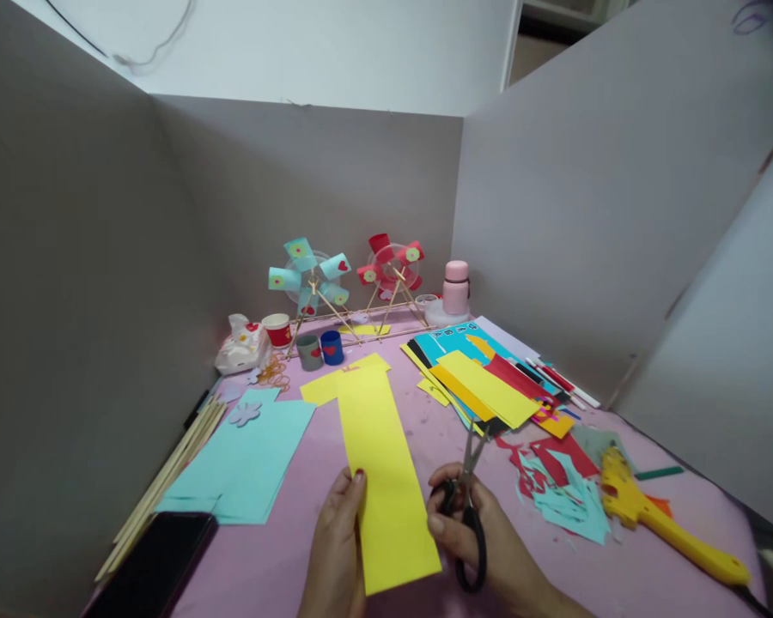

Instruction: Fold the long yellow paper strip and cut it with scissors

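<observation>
My left hand (338, 541) grips the left edge of a long yellow paper strip (390, 481), thumb on top. Black-handled scissors (469, 506) are in my right hand (483, 541), their blades slightly parted and pointing away from me. They are beside the strip's right edge, and the blades do not touch the paper. Beyond the strip's far end lies another yellow paper piece (322, 388). Light blue paper sheets (251, 463) lie to the left, with a small purple paper flower (245, 414) on them.
Two paper-bladed wheels, one light blue (309, 275) and one red (392, 262), stand at the back on sticks. Coloured paper (483, 386), scraps (567, 498) and a yellow glue gun (670, 524) lie right. A phone (155, 562) and wooden sticks (161, 481) lie left.
</observation>
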`<action>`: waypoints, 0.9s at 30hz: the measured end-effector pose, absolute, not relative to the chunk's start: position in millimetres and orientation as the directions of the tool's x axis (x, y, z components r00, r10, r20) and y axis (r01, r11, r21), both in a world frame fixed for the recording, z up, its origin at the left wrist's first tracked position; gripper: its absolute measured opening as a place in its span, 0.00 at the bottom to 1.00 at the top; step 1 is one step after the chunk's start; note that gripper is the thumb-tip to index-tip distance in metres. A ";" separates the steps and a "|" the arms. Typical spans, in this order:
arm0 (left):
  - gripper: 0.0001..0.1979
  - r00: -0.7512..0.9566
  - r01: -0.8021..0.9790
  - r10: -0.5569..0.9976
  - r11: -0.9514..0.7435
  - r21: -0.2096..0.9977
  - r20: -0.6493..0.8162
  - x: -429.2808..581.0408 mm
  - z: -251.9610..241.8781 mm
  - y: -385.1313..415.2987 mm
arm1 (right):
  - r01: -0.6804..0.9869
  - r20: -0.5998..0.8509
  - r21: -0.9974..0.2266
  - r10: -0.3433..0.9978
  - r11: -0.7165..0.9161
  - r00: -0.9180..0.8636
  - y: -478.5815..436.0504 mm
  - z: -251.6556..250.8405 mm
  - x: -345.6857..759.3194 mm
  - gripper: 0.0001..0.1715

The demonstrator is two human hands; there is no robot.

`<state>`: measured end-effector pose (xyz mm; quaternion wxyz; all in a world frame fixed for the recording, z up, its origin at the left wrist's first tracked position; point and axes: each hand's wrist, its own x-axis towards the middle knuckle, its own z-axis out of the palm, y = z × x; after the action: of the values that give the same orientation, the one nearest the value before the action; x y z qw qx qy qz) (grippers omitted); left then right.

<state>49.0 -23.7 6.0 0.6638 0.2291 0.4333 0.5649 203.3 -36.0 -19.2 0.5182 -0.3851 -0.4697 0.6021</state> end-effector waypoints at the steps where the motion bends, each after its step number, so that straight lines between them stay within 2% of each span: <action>1: 0.16 -0.016 -0.562 0.947 0.256 0.786 -0.320 49.9 5.5 -23.6 | -0.263 0.013 -0.964 0.983 -0.036 -0.181 -37.0 -18.6 201.6 0.24; 5: 0.18 0.027 -0.588 0.942 0.285 0.757 -0.334 53.5 4.3 -25.9 | -0.220 -0.019 -0.975 0.993 -0.045 -0.120 -37.8 -13.4 197.3 0.23; 9: 0.18 0.086 -0.586 0.920 0.358 0.727 -0.383 55.6 3.4 -26.4 | -0.213 0.017 -0.977 0.995 -0.005 -0.098 -36.6 -12.2 201.0 0.22; 12: 0.10 0.015 -0.625 0.915 0.323 0.711 -0.403 52.8 5.2 -21.1 | -0.234 0.075 -0.971 0.991 0.048 -0.107 -36.4 -16.0 206.8 0.25; 15: 0.04 -0.049 -0.668 0.881 0.321 0.671 -0.471 46.9 10.5 -14.5 | -0.232 0.114 -0.970 0.974 0.067 -0.197 -38.5 -18.7 211.0 0.33; 19: 0.06 -0.053 -0.719 0.854 0.327 0.613 -0.518 40.8 15.9 -9.7 | -0.203 0.068 -0.979 0.893 -0.027 -0.444 -46.1 -17.0 212.4 0.33; 22: 0.08 -0.091 -0.746 0.879 0.252 0.617 -0.469 37.3 14.5 -7.6 | -0.179 0.015 -0.977 0.810 -0.111 -0.587 -49.3 -17.7 212.4 0.34; 27: 0.06 -0.228 -0.739 0.900 0.089 0.668 -0.372 29.8 10.8 -5.0 | -0.163 -0.153 -0.911 0.675 -0.380 -0.721 -43.7 -40.7 207.4 0.32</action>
<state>29.8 -5.0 10.8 0.6135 0.0982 0.4100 0.6677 207.4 -43.7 -40.7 0.2659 -0.2619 -0.4894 0.7882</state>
